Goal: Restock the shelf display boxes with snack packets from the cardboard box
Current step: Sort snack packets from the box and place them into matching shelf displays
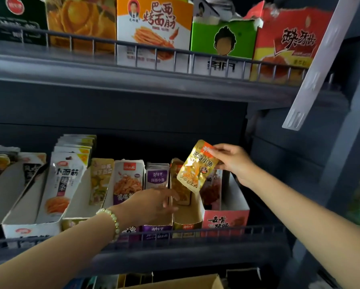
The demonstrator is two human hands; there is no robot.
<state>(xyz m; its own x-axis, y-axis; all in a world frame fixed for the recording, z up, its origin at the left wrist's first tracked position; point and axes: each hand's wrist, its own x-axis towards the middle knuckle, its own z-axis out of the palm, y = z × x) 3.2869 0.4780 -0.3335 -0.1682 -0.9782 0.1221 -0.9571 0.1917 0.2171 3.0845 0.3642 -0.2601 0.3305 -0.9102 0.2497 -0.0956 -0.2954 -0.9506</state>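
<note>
Packet (195, 167) in right hand (235, 163) above gold display box (187, 225).

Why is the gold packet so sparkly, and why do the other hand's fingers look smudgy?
Head view: the shiny gold foil snack packet, pinched by the right hand, throws back glare in bright patches; head view again, the left hand shows fingers smeared by blur near the gold cardboard display box; the grey wire shelf rail looks bent by the wide lens.

The packet (196, 166) gleams gold with an orange top; there's a purple box (157, 228), a pink box (225, 221), a dark grey shelf (91, 74).
</note>
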